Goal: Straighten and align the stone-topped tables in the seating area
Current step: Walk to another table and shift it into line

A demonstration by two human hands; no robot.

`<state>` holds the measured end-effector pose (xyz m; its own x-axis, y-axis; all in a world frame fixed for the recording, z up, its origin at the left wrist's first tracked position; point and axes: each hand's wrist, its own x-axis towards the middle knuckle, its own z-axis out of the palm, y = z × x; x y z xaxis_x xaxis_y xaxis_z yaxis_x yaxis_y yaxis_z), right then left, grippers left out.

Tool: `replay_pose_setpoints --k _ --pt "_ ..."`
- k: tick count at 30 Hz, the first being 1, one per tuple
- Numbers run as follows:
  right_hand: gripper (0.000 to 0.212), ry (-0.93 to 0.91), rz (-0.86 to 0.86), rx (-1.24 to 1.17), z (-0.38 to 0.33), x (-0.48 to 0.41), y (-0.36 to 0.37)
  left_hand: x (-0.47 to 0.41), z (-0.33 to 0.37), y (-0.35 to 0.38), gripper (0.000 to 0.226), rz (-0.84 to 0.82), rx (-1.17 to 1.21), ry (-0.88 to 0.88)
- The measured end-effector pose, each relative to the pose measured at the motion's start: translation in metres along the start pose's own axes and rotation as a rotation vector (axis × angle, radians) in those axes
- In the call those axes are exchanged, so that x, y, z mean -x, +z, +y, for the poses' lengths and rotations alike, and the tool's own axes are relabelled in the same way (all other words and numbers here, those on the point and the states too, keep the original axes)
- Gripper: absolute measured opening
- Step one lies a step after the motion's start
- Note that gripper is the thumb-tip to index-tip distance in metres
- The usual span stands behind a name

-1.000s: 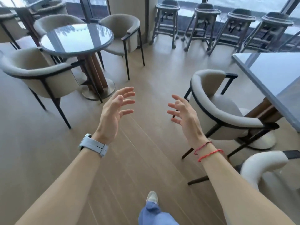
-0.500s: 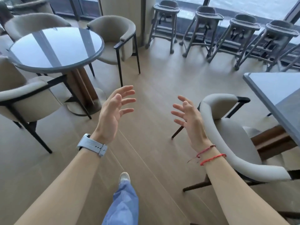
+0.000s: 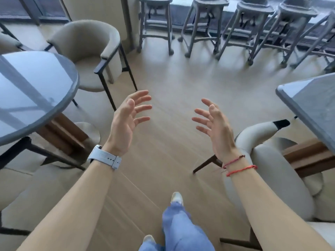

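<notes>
The left hand [image 3: 126, 122] and right hand [image 3: 215, 127] are raised over the pale wood plank floor [image 3: 172, 78], palms facing each other. The fingers [image 3: 143, 107] of both are spread and released, holding nothing.

The round grey stone tabletop [image 3: 32, 98] on its brown wooden pedestal is at 9 o'clock, well apart from the left hand. The rectangular grey stone tabletop [image 3: 311, 109] is at 3 o'clock, with only its corner in view.

A beige upholstered tub chair with black legs [image 3: 90, 51] is at 11 o'clock, just beside the round tabletop. A second beige tub chair [image 3: 268, 160] sits at 4 o'clock against the rectangular one. A row of grey high chairs [image 3: 204, 24] runs from 12 to 2 o'clock.

A pale blue wristwatch [image 3: 105, 157] is on the left wrist and red string bracelets [image 3: 239, 167] are on the right. A blue-trousered leg [image 3: 181, 227] is at 6 o'clock.
</notes>
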<state>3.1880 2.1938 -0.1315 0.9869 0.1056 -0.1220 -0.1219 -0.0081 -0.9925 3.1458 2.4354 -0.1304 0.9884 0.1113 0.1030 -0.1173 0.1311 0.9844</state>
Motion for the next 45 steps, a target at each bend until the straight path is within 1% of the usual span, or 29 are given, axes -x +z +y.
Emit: replay_pose_setpoints --k 4,10,15,18,27,31,33,34,37,42,45 --pt "0.044 -0.008 0.032 -0.022 0.000 -0.093 -0.009 -0.096 -0.023 0.012 0.068 -0.017 -0.006 0.005" --pt "0.044 -0.002 0.067 -0.045 -0.023 -0.233 -0.047 -0.247 -0.035 0.050 0.061 -0.036 -0.016 0.000" --pt "0.041 0.017 0.114 -0.051 -0.042 -0.327 -0.075 -0.358 -0.037 0.078 0.065 -0.068 -0.026 -0.008" --pt "0.040 0.026 0.163 -0.068 -0.048 -0.379 -0.092 -0.419 -0.047 0.096 0.066 -0.115 -0.022 -0.029" --pt "0.040 0.050 0.366 -0.085 -0.047 -0.553 -0.139 -0.627 -0.099 0.153 0.062 -0.305 0.010 -0.073" --pt "0.056 0.069 0.482 -0.112 -0.055 -0.627 -0.157 -0.731 -0.116 0.182 0.061 -0.417 0.025 -0.116" --pt "0.058 0.080 0.531 -0.128 -0.063 -0.662 -0.169 -0.781 -0.120 0.201 0.062 -0.469 0.030 -0.126" --pt "0.055 0.082 0.561 -0.136 -0.067 -0.678 -0.177 -0.803 -0.122 0.212 0.063 -0.495 0.032 -0.133" --pt "0.043 0.077 0.655 -0.152 -0.075 -0.718 -0.203 -0.859 -0.128 0.247 0.063 -0.597 0.037 -0.150" --pt "0.051 0.054 0.773 -0.175 -0.076 -0.775 -0.257 -0.936 -0.152 0.314 0.064 -0.722 0.046 -0.177" --pt "0.054 0.037 0.831 -0.199 -0.072 -0.812 -0.298 -0.980 -0.167 0.360 0.063 -0.781 0.043 -0.164"
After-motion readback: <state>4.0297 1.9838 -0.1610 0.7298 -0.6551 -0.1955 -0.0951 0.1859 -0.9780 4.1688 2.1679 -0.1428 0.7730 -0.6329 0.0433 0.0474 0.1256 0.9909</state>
